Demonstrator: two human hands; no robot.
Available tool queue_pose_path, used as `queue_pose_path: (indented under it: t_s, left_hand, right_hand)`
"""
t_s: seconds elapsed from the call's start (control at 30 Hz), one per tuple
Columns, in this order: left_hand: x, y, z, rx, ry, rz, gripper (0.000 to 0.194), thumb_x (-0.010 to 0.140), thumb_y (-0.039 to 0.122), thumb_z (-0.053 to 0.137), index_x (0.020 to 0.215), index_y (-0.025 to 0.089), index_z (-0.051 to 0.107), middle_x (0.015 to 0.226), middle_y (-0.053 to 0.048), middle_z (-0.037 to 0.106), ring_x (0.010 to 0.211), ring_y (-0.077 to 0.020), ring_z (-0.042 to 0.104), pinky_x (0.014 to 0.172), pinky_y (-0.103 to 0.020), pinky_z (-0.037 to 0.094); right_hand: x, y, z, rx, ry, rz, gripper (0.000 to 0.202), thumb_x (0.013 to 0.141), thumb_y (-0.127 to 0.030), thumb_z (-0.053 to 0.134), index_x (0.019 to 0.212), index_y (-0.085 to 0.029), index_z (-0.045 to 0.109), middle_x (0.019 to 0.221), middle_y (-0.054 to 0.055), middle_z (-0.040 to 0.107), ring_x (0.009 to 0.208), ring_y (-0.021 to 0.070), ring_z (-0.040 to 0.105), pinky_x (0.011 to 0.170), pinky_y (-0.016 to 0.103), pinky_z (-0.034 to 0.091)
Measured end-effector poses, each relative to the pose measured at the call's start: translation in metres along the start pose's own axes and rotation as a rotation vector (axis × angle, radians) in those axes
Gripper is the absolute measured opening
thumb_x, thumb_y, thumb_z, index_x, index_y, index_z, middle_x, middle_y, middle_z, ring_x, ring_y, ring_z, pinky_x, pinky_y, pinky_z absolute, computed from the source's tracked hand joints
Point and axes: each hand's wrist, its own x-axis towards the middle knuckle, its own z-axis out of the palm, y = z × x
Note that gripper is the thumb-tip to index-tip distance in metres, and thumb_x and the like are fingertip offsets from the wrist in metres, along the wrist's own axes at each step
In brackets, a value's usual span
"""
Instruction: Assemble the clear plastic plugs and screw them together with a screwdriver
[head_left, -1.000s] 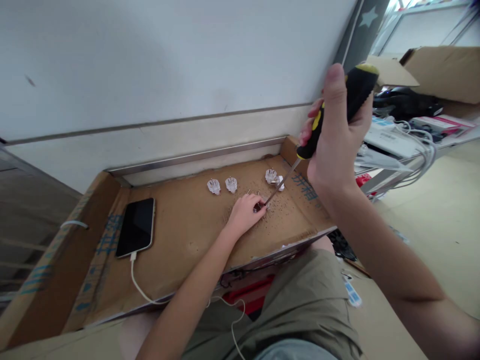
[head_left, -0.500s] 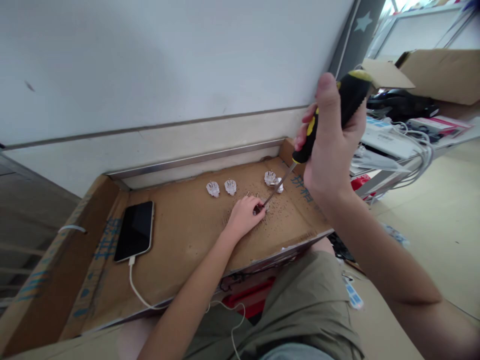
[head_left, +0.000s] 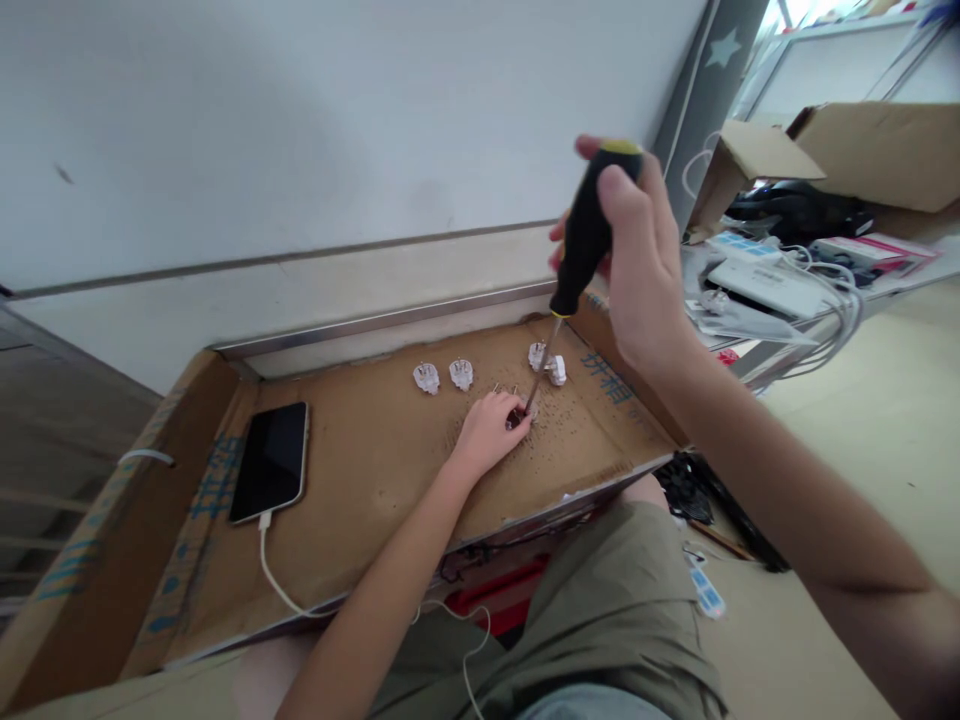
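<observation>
My right hand (head_left: pixel 637 240) is wrapped round the black and yellow handle of a screwdriver (head_left: pixel 589 225), held high and tilted. Its thin shaft runs down and left to the fingertips of my left hand (head_left: pixel 491 430). Those fingers are closed on a small clear plug (head_left: pixel 533 409) on the cardboard; most of it is hidden, and pins stick up behind the knuckles. The screwdriver tip meets it, though the exact contact is covered. Just beyond lie a clear plug piece (head_left: pixel 537 354) and a white plug piece (head_left: pixel 556 371). Two more clear plug pieces, left (head_left: pixel 426 377) and right (head_left: pixel 461 374), lie pins up.
Dark specks dot the cardboard tray (head_left: pixel 360 470) around my left hand. A phone (head_left: pixel 270 462) with a white cable (head_left: pixel 274 580) lies at the left. Raised cardboard sides and a wall bound the tray. To the right, a shelf holds an open box (head_left: pixel 885 150) and cables (head_left: pixel 844 300).
My right hand and the screwdriver handle have swung left, so the shaft stands steeper. The tip stays at my left fingers, and my left hand has not moved.
</observation>
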Motion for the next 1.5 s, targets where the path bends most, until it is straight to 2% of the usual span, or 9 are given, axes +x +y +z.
queue_pose_path:
  t_s: [0.17, 0.33, 0.57, 0.7, 0.87, 1.13, 1.27, 1.37, 1.5]
  left_hand:
    - [0.0, 0.0, 0.001, 0.005, 0.007, -0.001, 0.011, 0.083, 0.028, 0.053, 0.077, 0.02, 0.057, 0.084, -0.003, 0.063, 0.083, -0.019, 0.055, 0.076, -0.031, 0.042]
    - [-0.001, 0.0, 0.001, 0.015, 0.011, 0.004, 0.011, 0.083, 0.028, 0.053, 0.078, 0.02, 0.058, 0.084, -0.002, 0.063, 0.084, -0.0189, 0.054, 0.076, -0.031, 0.042]
    - [-0.001, -0.001, 0.003, 0.014, 0.031, 0.005, 0.011, 0.082, 0.029, 0.054, 0.078, 0.02, 0.058, 0.083, -0.002, 0.063, 0.083, -0.0188, 0.054, 0.076, -0.031, 0.042]
    - [-0.001, -0.002, 0.003, 0.002, 0.033, 0.012, 0.01, 0.082, 0.028, 0.054, 0.077, 0.019, 0.058, 0.084, -0.002, 0.063, 0.083, -0.0186, 0.054, 0.077, -0.031, 0.042]
    - [-0.001, -0.001, 0.003, 0.011, 0.031, 0.0, 0.009, 0.081, 0.026, 0.055, 0.077, 0.019, 0.057, 0.084, -0.002, 0.063, 0.084, -0.0186, 0.054, 0.077, -0.03, 0.042]
    - [0.001, -0.002, 0.005, 0.014, 0.042, 0.018, 0.011, 0.082, 0.028, 0.055, 0.074, 0.019, 0.056, 0.081, -0.001, 0.062, 0.08, -0.0177, 0.054, 0.074, -0.029, 0.041]
    - [0.001, -0.002, 0.005, 0.013, 0.037, 0.018, 0.012, 0.082, 0.028, 0.056, 0.074, 0.019, 0.056, 0.08, -0.001, 0.062, 0.079, -0.0173, 0.054, 0.072, -0.029, 0.041]
    - [0.001, -0.002, 0.005, 0.009, 0.038, 0.013, 0.012, 0.082, 0.028, 0.056, 0.075, 0.019, 0.056, 0.08, -0.001, 0.061, 0.079, -0.0174, 0.054, 0.072, -0.029, 0.041]
    - [0.001, -0.001, 0.005, 0.008, 0.034, 0.0, 0.011, 0.082, 0.028, 0.055, 0.076, 0.02, 0.058, 0.08, -0.001, 0.062, 0.079, -0.0173, 0.054, 0.073, -0.029, 0.041]
  right_hand:
    - [0.022, -0.018, -0.023, -0.319, -0.382, -0.168, 0.029, 0.081, -0.04, 0.053, 0.103, -0.021, 0.049, 0.083, -0.001, 0.052, 0.069, 0.0051, 0.045, 0.065, 0.02, 0.04]
    - [0.028, -0.035, -0.025, -1.022, -0.296, -0.382, 0.04, 0.083, -0.054, 0.042, 0.098, -0.02, 0.057, 0.056, -0.003, 0.035, 0.052, 0.005, 0.02, 0.054, 0.019, 0.014]
    - [0.054, -0.048, -0.013, -0.828, -0.814, -0.287, 0.024, 0.078, -0.037, 0.058, 0.097, -0.024, 0.062, 0.07, -0.006, 0.054, 0.05, -0.0021, 0.032, 0.045, 0.013, 0.017]
    - [0.066, -0.05, -0.019, -0.895, -0.547, -0.268, 0.032, 0.062, -0.043, 0.069, 0.057, -0.013, 0.06, 0.039, -0.008, 0.025, 0.04, -0.0028, 0.008, 0.041, 0.017, -0.001]
    - [0.073, -0.063, -0.024, -1.277, -0.84, -0.028, 0.059, 0.054, -0.041, 0.076, 0.109, -0.037, 0.058, 0.065, -0.011, 0.057, 0.041, -0.0002, 0.04, 0.041, 0.015, 0.026]
    - [0.071, -0.046, -0.024, -1.538, -0.628, -0.288, 0.062, 0.07, -0.073, 0.041, 0.084, -0.016, 0.059, 0.06, 0.004, 0.042, 0.074, 0.0265, 0.056, 0.064, 0.041, 0.044]
    - [0.082, -0.047, -0.033, -1.275, -0.889, -0.105, 0.074, 0.058, -0.062, 0.064, 0.123, -0.034, 0.044, 0.099, 0.0, 0.054, 0.068, 0.0121, 0.058, 0.059, 0.025, 0.044]
    - [0.083, -0.055, -0.031, -0.989, -1.067, 0.047, 0.061, 0.065, -0.048, 0.065, 0.122, -0.039, 0.046, 0.099, -0.005, 0.056, 0.051, 0.0006, 0.051, 0.047, 0.016, 0.036]
    - [0.072, -0.055, -0.024, -1.342, -0.814, -0.197, 0.047, 0.071, -0.064, 0.051, 0.096, -0.027, 0.062, 0.056, -0.004, 0.048, 0.04, 0.0016, 0.031, 0.043, 0.017, 0.023]
